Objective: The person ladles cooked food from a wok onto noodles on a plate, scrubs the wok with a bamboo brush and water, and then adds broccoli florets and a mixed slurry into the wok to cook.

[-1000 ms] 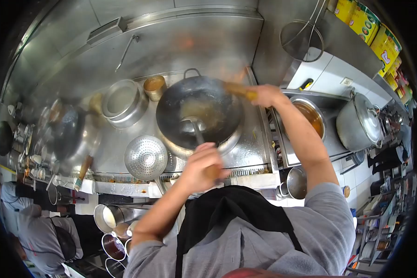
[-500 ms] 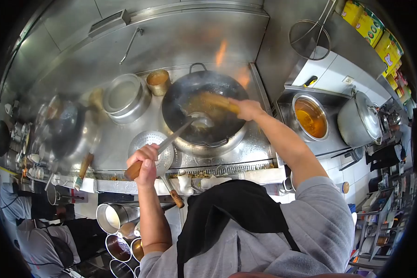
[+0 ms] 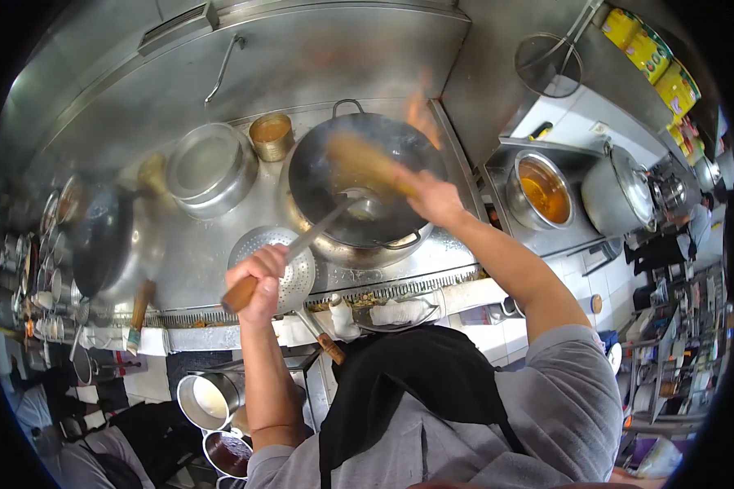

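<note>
A large black wok (image 3: 314, 175) sits on the burner, with flame and smoke at its far right rim. My left hand (image 3: 258, 279) is wrapped round the wooden handle of a ladle (image 3: 365, 204), whose metal bowl is inside the wok. Over the wok, my right hand (image 3: 434, 198) grips a bamboo wok brush (image 3: 367, 165), blurred by motion, its bristle end towards the far left. Below my left forearm's side of the stove, a perforated skimmer (image 3: 299, 279) lies on the steel top, its wooden handle pointing towards me.
Left of the wok stand a lidded pot (image 3: 208, 175) and a metal can (image 3: 271, 136). A second wok (image 3: 102, 236) is further left. On the right are a bowl of orange liquid (image 3: 542, 191) and a big lidded pot (image 3: 620, 196). Another person (image 3: 98, 456) is at lower left.
The brush has swung up and to the left within the wok, with my right hand still on it. My left hand and the ladle have shifted slightly. The camera view has moved a little.
</note>
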Tool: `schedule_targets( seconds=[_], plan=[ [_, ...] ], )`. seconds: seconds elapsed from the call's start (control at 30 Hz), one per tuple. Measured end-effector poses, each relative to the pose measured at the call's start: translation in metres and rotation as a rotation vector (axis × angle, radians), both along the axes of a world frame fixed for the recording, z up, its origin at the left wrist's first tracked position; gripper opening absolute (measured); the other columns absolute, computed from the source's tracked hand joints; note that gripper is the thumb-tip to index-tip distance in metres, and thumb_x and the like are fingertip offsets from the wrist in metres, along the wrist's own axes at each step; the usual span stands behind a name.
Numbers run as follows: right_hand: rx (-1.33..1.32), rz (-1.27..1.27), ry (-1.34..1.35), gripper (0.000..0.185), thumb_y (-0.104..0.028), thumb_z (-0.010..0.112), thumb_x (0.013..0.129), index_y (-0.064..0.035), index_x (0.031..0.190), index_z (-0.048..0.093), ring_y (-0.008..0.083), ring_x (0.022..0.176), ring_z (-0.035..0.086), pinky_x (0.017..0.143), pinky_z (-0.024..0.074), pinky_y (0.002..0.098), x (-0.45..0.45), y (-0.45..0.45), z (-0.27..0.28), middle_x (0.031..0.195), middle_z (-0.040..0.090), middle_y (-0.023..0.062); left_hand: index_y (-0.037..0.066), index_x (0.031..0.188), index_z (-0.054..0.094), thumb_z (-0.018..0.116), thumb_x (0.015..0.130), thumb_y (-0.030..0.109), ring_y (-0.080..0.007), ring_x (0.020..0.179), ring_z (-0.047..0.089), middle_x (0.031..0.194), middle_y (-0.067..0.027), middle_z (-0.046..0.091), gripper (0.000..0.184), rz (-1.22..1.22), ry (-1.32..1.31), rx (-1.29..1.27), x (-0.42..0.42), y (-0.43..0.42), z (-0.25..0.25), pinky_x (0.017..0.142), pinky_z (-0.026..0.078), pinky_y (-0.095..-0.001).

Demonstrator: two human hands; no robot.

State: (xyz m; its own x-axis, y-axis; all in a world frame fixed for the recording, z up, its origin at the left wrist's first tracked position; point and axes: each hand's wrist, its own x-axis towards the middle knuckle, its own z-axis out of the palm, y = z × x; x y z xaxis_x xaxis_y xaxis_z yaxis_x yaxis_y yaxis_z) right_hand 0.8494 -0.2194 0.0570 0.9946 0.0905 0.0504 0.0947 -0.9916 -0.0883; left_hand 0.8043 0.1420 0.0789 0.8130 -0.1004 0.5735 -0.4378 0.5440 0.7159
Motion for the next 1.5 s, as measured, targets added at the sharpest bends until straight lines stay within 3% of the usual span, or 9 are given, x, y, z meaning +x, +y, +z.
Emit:
schedule_targets(
  seconds=[0.1,0.37,0.53,0.7,0.83,0.9,1.07,1.17,1.5],
  plan=[
    [-0.35,-0.009,0.524,0.08,-0.018,0.062,0.081,-0.0398,0.147,0.022,0.0309,0.098,0.064,0.081,0.0521,0.0424,0.029,-0.002,-0.001,0.114,0.06,0.0156,0.01,0.068,0.044,0.064,0.08,0.022,-0.0183,0.065,0.042,0.063,-0.0013,0.041,0.026,0.002,0.093,-0.185,0.018,0.018,-0.01,0.083,0.04,-0.0411],
    [-0.26,-0.085,0.526,0.078,-0.02,0.061,0.079,-0.0367,0.146,0.026,0.0273,0.108,0.061,0.089,0.05,0.0412,-0.011,-0.014,0.033,0.12,0.062,0.0114,0.013,0.066,0.038,0.047,0.092,0.024,-0.0166,0.061,0.044,0.061,-0.0007,0.039,0.029,0.694,0.765,-0.845,0.019,0.064,-0.053,0.07,0.042,-0.0359],
    [-0.06,-0.247,0.104,0.09,-0.029,0.067,0.078,-0.042,0.148,0.01,0.0356,0.104,0.062,0.087,0.0508,0.0453,-0.084,-0.077,0.01,0.12,0.059,0.0164,0.012,0.07,0.042,0.051,0.094,0.025,-0.0158,0.061,0.044,0.062,-0.001,0.042,0.029,0.657,0.466,-0.712,-0.008,0.014,-0.015,0.065,0.042,-0.0331],
    [0.024,-0.205,0.314,0.093,-0.029,0.068,0.077,-0.0363,0.149,0.01,0.035,0.102,0.062,0.088,0.0496,0.0436,-0.14,-0.151,-0.014,0.115,0.061,0.0195,0.009,0.075,0.05,0.057,0.091,0.014,-0.0135,0.069,0.05,0.068,-0.0018,0.05,0.018,0.474,0.151,-0.577,-0.024,-0.08,0.074,0.066,0.042,-0.0304],
    [0.405,-0.345,0.007,0.095,-0.029,0.068,0.076,-0.0364,0.15,0.007,0.0388,0.103,0.06,0.087,0.0481,0.0444,-0.202,-0.192,-0.024,0.115,0.061,0.0218,0.004,0.098,0.052,0.058,0.089,0.004,-0.0165,0.084,0.052,0.083,-0.0042,0.051,0.011,0.145,-0.278,-0.103,-0.07,-0.201,0.163,0.092,0.043,-0.037],
    [0.648,-0.384,-0.123,0.094,-0.027,0.069,0.076,-0.0323,0.15,0.011,0.0399,0.102,0.06,0.087,0.0471,0.0445,-0.234,-0.214,-0.031,0.114,0.061,0.0227,0.004,0.1,0.052,0.063,0.083,-0.002,-0.0171,0.088,0.058,0.094,-0.0049,0.058,0.021,-0.022,-0.32,0.292,-0.084,-0.255,0.174,0.083,0.046,-0.0316],
    [0.804,-0.386,-0.151,0.092,-0.023,0.07,0.077,-0.0296,0.15,0.015,0.0399,0.104,0.059,0.09,0.0461,0.0432,-0.312,-0.254,-0.054,0.117,0.061,0.0222,0.005,0.1,0.053,0.066,0.078,-0.005,-0.0154,0.093,0.055,0.093,-0.0053,0.056,0.027,-0.233,-0.431,0.939,-0.14,-0.396,0.07,0.087,0.047,-0.0344],
    [0.915,-0.449,0.036,0.092,-0.022,0.071,0.076,-0.0285,0.15,0.017,0.0404,0.108,0.057,0.088,0.0468,0.0421,-0.35,-0.264,-0.053,0.122,0.057,0.024,0.012,0.09,0.06,0.064,0.068,0.007,-0.0278,0.092,0.054,0.095,-0.0049,0.057,0.023,-0.432,-0.947,0.905,-0.192,-0.44,-0.054,0.083,0.041,-0.0417],
    [0.945,-0.389,-0.011,0.093,-0.009,0.072,0.075,-0.0103,0.15,0.016,0.0309,0.104,0.06,0.091,0.0453,0.0345,-0.328,-0.238,-0.066,0.118,0.058,0.0208,0.015,0.093,0.067,0.058,0.08,0.014,-0.0262,0.108,0.051,0.096,-0.0071,0.055,0.016,-0.492,-0.834,1.444,-0.238,-0.44,-0.261,0.109,0.029,-0.0438]
  ],
)
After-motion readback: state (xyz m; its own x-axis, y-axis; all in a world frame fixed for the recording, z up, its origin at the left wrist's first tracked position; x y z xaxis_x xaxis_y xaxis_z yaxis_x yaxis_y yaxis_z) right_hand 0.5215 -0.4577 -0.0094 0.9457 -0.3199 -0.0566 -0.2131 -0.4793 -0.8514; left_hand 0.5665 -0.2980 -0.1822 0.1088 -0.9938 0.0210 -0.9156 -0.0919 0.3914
